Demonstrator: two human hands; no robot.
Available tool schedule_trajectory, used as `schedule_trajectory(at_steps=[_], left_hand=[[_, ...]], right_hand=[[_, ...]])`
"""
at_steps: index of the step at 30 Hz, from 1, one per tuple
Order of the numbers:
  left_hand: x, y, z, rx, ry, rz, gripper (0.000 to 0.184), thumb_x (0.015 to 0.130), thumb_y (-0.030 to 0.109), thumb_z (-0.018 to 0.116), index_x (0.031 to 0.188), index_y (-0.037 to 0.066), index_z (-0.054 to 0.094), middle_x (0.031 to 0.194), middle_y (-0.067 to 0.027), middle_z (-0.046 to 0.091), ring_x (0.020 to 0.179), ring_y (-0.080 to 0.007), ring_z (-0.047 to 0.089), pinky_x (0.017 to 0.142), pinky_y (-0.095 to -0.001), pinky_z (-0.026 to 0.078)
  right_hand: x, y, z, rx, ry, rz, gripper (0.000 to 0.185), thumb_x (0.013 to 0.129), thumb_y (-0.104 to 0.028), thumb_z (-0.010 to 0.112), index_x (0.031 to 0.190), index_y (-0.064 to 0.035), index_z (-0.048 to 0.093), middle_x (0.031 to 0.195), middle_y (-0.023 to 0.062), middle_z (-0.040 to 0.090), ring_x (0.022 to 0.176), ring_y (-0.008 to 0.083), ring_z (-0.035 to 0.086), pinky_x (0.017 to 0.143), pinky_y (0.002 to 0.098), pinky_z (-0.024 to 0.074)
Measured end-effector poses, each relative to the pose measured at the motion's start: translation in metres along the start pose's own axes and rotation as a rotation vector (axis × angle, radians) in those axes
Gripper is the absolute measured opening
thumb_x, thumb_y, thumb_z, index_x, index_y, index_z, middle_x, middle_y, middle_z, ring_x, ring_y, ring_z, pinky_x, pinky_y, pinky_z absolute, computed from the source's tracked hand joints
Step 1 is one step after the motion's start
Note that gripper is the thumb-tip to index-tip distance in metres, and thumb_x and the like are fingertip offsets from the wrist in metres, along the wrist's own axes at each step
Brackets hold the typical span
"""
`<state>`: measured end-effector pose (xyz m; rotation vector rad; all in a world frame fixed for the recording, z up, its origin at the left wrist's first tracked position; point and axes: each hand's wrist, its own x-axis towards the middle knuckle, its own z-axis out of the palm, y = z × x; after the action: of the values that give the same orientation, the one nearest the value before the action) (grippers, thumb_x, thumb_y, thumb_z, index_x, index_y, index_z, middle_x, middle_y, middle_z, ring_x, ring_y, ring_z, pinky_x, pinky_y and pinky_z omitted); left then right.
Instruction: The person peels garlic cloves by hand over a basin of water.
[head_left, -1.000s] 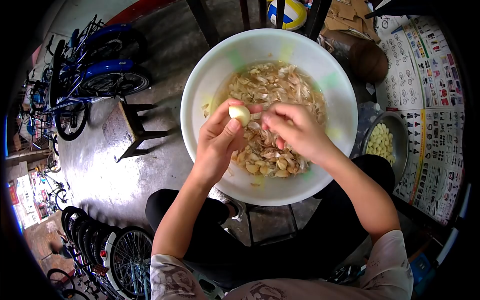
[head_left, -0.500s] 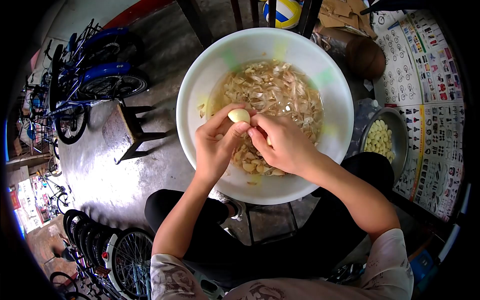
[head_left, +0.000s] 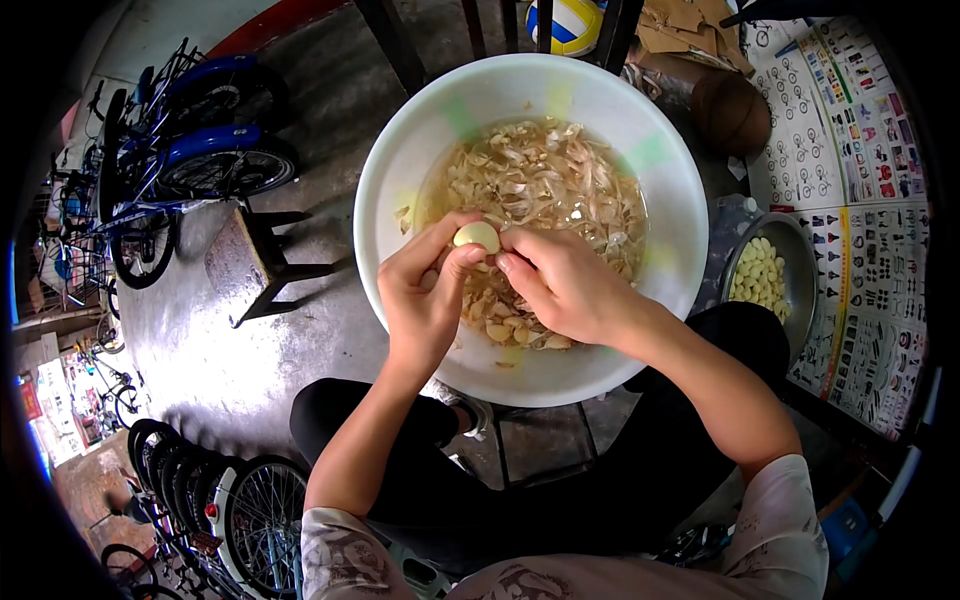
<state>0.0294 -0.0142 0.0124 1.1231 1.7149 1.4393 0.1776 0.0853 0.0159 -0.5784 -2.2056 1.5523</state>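
Observation:
A pale, smooth garlic clove is pinched between the thumb and fingers of my left hand. My right hand is closed beside it, thumb and index fingertips against the clove's right side; whether it grips anything else is hidden. Both hands are over a large white basin of water, in which papery garlic skins float. Several unpeeled cloves lie among the skins at the near side. To the right, a metal bowl holds many peeled cloves.
A small wooden stool stands on the floor at left, with bicycles beyond it. Behind the basin are dark bars and a volleyball. A brown ball and printed sheets are at right.
My right hand has moved left to meet the clove, its fingers now closed against it. My left hand still holds the clove and has tilted slightly. The view has shifted a little.

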Motion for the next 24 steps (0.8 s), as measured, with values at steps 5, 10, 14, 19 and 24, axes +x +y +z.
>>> schedule_trajectory(at_steps=[5,10,14,19,24], left_hand=[[-0.001,0.002,0.000,0.026,0.025,0.039,0.021,0.093,0.007,0.067,0.108,-0.007,0.068,0.095,-0.0101,0.070,0.085,-0.0129,0.062,0.079,-0.0257,0.050],[-0.003,0.002,0.005,0.064,0.078,0.104,0.020,0.094,0.008,0.066,0.108,-0.006,0.067,0.096,-0.0110,0.070,0.085,-0.0138,0.062,0.079,-0.0261,0.050],[-0.008,0.009,0.007,0.085,0.068,0.036,0.019,0.096,0.009,0.064,0.108,-0.006,0.067,0.097,-0.0110,0.070,0.085,-0.0138,0.062,0.079,-0.0263,0.050],[-0.014,0.009,0.016,0.088,0.141,0.101,0.023,0.099,0.015,0.061,0.108,-0.005,0.065,0.091,-0.0084,0.068,0.083,-0.0135,0.061,0.078,-0.0253,0.049],[-0.015,0.004,0.008,-0.262,0.100,-0.248,0.026,0.100,0.018,0.059,0.113,-0.005,0.065,0.086,-0.0041,0.065,0.077,-0.0118,0.057,0.072,-0.0238,0.048]], right_hand=[[0.002,-0.001,-0.001,0.001,-0.014,0.027,0.016,0.096,-0.008,0.052,0.089,0.0062,0.055,0.066,0.0215,0.059,0.059,0.0373,0.060,0.056,0.0449,0.0439],[0.002,0.001,0.003,-0.003,0.004,0.019,0.014,0.095,-0.006,0.052,0.089,0.0065,0.056,0.064,0.0214,0.058,0.057,0.0369,0.059,0.055,0.0450,0.0439],[0.003,0.001,0.011,-0.054,0.091,-0.066,0.011,0.089,-0.005,0.057,0.091,0.0064,0.057,0.062,0.0190,0.058,0.053,0.0343,0.059,0.052,0.0424,0.0445],[0.003,0.008,0.018,-0.095,0.207,-0.154,0.011,0.081,-0.006,0.063,0.086,0.0044,0.060,0.061,0.0158,0.060,0.051,0.0303,0.061,0.049,0.0383,0.0460],[0.007,0.001,0.018,-0.035,0.249,-0.024,0.016,0.074,-0.010,0.069,0.067,0.0011,0.059,0.056,0.0129,0.060,0.049,0.0277,0.061,0.049,0.0352,0.0472]])
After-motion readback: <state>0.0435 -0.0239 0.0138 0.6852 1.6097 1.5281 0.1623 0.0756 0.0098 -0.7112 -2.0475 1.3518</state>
